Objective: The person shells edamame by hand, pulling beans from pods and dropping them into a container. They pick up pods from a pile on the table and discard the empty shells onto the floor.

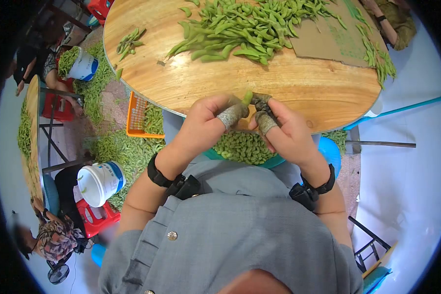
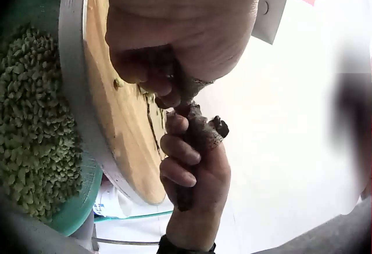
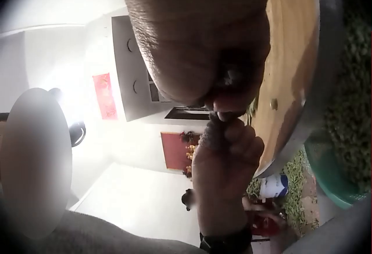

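Over the table's near edge my two hands meet, fingertips close together. My left hand, its thumb wrapped in grey cloth, pinches a green soybean pod whose tip points up. From the other side my right hand, with a wrapped thumb and a dark covering on its forefinger, curls its fingers at the same pod. In both wrist views the hands' own fingers mostly hide the pod. Below them sits a green basin full of shelled soybeans. A large heap of pods lies farther back on the table.
The round wooden table bears a cardboard sheet and a small pod pile. On the left floor are an orange basket, a white bucket, scattered pods and a red stool. Other people sit around.
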The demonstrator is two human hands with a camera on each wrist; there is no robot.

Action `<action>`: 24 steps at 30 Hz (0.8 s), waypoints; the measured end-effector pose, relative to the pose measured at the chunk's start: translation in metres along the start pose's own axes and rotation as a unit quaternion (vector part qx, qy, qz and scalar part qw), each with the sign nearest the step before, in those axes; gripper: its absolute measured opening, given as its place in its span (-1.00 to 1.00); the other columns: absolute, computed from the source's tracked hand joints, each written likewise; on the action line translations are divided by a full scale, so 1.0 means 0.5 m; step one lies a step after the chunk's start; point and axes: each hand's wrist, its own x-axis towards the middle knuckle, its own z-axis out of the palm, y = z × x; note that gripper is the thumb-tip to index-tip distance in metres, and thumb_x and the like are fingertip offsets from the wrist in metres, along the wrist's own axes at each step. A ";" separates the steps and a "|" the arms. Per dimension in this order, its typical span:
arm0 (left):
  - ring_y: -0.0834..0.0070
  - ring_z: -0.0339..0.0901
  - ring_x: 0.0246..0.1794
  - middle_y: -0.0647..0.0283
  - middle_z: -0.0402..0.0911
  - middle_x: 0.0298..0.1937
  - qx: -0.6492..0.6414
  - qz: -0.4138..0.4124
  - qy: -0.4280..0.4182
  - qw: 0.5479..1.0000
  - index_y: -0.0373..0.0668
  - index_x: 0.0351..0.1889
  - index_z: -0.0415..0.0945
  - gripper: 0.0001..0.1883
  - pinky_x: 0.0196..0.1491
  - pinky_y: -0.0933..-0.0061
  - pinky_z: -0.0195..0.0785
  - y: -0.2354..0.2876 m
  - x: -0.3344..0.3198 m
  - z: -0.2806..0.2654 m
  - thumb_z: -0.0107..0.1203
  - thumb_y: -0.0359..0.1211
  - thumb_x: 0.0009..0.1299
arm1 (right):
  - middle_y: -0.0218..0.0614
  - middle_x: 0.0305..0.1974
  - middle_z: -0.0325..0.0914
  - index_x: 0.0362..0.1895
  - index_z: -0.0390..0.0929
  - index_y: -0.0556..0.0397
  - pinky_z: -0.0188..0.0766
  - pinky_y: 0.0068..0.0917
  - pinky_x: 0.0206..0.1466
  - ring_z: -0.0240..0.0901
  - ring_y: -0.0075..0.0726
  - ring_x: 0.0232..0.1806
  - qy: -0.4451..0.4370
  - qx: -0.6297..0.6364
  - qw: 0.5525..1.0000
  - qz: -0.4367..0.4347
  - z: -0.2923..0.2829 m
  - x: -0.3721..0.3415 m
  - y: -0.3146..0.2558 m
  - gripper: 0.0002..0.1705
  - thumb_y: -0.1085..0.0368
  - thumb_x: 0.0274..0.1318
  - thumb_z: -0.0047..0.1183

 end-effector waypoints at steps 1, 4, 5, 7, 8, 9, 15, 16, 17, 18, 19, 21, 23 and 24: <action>0.68 0.46 -0.32 0.44 0.56 -0.32 0.002 0.001 -0.001 1.000 -0.29 -0.18 0.55 -0.85 -0.27 0.59 0.36 0.000 -0.002 0.001 0.01 -0.46 0.37 | -0.39 -0.32 0.57 0.06 0.41 0.20 0.43 -0.52 -0.22 0.48 -0.52 -0.30 -0.004 0.011 1.000 -0.006 0.001 0.000 0.001 -0.54 0.45 0.00 -0.20; 0.68 0.45 -0.32 0.40 0.56 -0.33 0.025 -0.023 0.009 0.999 -0.29 -0.19 0.55 -0.86 -0.26 0.59 0.37 0.000 -0.009 0.003 0.04 -0.47 0.36 | -0.41 -0.32 0.57 0.07 0.41 0.18 0.41 -0.54 -0.27 0.45 -0.55 -0.35 -0.017 0.051 0.999 0.004 -0.001 0.000 -0.002 -0.53 0.45 0.00 -0.20; 0.68 0.46 -0.31 0.37 0.56 -0.33 0.052 0.000 0.015 0.999 -0.29 -0.18 0.55 -0.86 -0.26 0.58 0.37 -0.002 -0.014 0.005 0.05 -0.47 0.35 | -0.43 -0.31 0.56 0.08 0.41 0.15 0.39 -0.58 -0.34 0.42 -0.59 -0.40 -0.028 0.080 0.996 0.023 -0.001 -0.001 -0.002 -0.53 0.45 0.01 -0.21; 0.69 0.46 -0.30 0.35 0.56 -0.34 0.077 0.022 0.020 0.997 -0.29 -0.18 0.54 -0.86 -0.26 0.58 0.37 -0.002 -0.017 0.008 0.07 -0.47 0.34 | -0.45 -0.32 0.54 0.10 0.39 0.13 0.31 -0.62 -0.44 0.35 -0.64 -0.47 -0.043 0.118 0.991 0.057 -0.006 0.000 -0.002 -0.52 0.45 0.02 -0.22; 0.67 0.46 -0.34 0.34 0.55 -0.37 0.296 0.135 0.028 0.945 -0.29 -0.20 0.53 -0.87 -0.29 0.56 0.37 -0.001 -0.020 0.007 0.08 -0.46 0.34 | -0.48 -0.33 0.52 0.11 0.38 0.10 0.23 -0.67 -0.54 0.28 -0.70 -0.54 -0.057 0.155 0.982 0.090 -0.007 -0.001 -0.001 -0.52 0.46 0.03 -0.23; 0.66 0.46 -0.37 0.33 0.53 -0.41 0.495 0.240 0.035 0.834 -0.30 -0.22 0.52 -0.88 -0.33 0.53 0.36 0.000 -0.022 0.006 0.09 -0.46 0.33 | -0.48 -0.33 0.52 0.11 0.38 0.10 0.23 -0.67 -0.54 0.28 -0.70 -0.54 -0.056 0.156 0.982 0.091 -0.004 -0.001 0.003 -0.52 0.46 0.03 -0.23; 0.59 0.38 -0.54 0.38 0.42 -0.54 0.158 0.090 0.003 0.983 -0.28 -0.31 0.48 -0.86 -0.47 0.43 0.25 -0.022 -0.038 0.006 0.13 -0.38 0.35 | -0.48 -0.38 0.42 0.16 0.34 -0.01 0.00 -0.74 -0.66 0.04 -0.76 -0.64 -0.078 0.332 0.919 0.199 0.007 -0.009 0.031 -0.53 0.45 0.12 -0.27; 0.59 0.38 -0.54 0.38 0.42 -0.54 0.159 0.088 0.003 0.983 -0.28 -0.31 0.48 -0.86 -0.47 0.43 0.25 -0.025 -0.037 -0.001 0.13 -0.38 0.35 | -0.47 -0.38 0.41 0.15 0.34 -0.02 0.00 -0.74 -0.66 0.04 -0.76 -0.64 -0.096 0.380 0.898 0.199 0.008 -0.010 0.035 -0.55 0.43 0.14 -0.27; 0.62 0.38 -0.54 0.38 0.43 -0.52 -0.016 -0.022 -0.026 0.999 -0.28 -0.30 0.49 -0.85 -0.48 0.44 0.25 -0.031 -0.034 -0.013 0.15 -0.37 0.35 | -0.46 -0.37 0.40 0.14 0.35 -0.02 -0.01 -0.74 -0.66 0.04 -0.76 -0.63 -0.112 0.427 0.875 0.198 0.010 -0.012 0.037 -0.57 0.42 0.16 -0.26; 0.64 0.38 -0.53 0.38 0.44 -0.51 -0.191 -0.131 -0.053 0.971 -0.27 -0.29 0.50 -0.84 -0.48 0.46 0.25 -0.032 -0.032 -0.019 0.16 -0.36 0.34 | -0.46 -0.37 0.40 0.14 0.35 -0.02 -0.01 -0.74 -0.66 0.04 -0.76 -0.63 -0.110 0.429 0.874 0.198 0.010 -0.012 0.037 -0.57 0.42 0.16 -0.26; 0.68 0.35 -0.53 0.36 0.47 -0.48 -0.225 -0.127 -0.056 0.964 -0.28 -0.30 0.50 -0.80 -0.48 0.48 0.24 -0.032 -0.032 -0.016 0.16 -0.30 0.36 | -0.46 -0.37 0.41 0.13 0.35 -0.01 0.00 -0.75 -0.66 0.05 -0.76 -0.63 -0.105 0.440 0.869 0.199 0.009 -0.008 0.036 -0.60 0.40 0.18 -0.25; 0.64 0.37 -0.55 0.33 0.47 -0.50 -0.006 0.004 -0.017 1.000 -0.27 -0.33 0.49 -0.82 -0.49 0.46 0.25 -0.032 -0.030 -0.004 0.18 -0.34 0.31 | -0.46 -0.36 0.41 0.11 0.36 0.00 0.01 -0.75 -0.65 0.06 -0.76 -0.62 -0.098 0.450 0.865 0.200 0.012 -0.006 0.030 -0.62 0.39 0.21 -0.24; 0.60 0.38 -0.56 0.30 0.46 -0.52 0.214 0.137 0.026 0.967 -0.25 -0.35 0.48 -0.84 -0.50 0.43 0.25 -0.025 -0.027 -0.003 0.19 -0.37 0.26 | -0.46 -0.35 0.41 0.07 0.37 0.02 0.07 -0.74 -0.64 0.08 -0.75 -0.60 -0.056 0.342 0.916 0.202 0.019 -0.006 0.016 -0.67 0.38 0.23 -0.24; 0.48 0.40 -0.57 0.27 0.44 -0.54 0.416 0.244 0.033 0.876 -0.24 -0.38 0.46 -0.86 -0.50 0.38 0.27 -0.016 -0.024 -0.007 0.18 -0.42 0.18 | -0.46 -0.35 0.41 0.07 0.37 0.02 0.07 -0.74 -0.64 0.08 -0.75 -0.60 -0.056 0.342 0.916 0.202 0.025 -0.006 0.011 -0.67 0.38 0.23 -0.24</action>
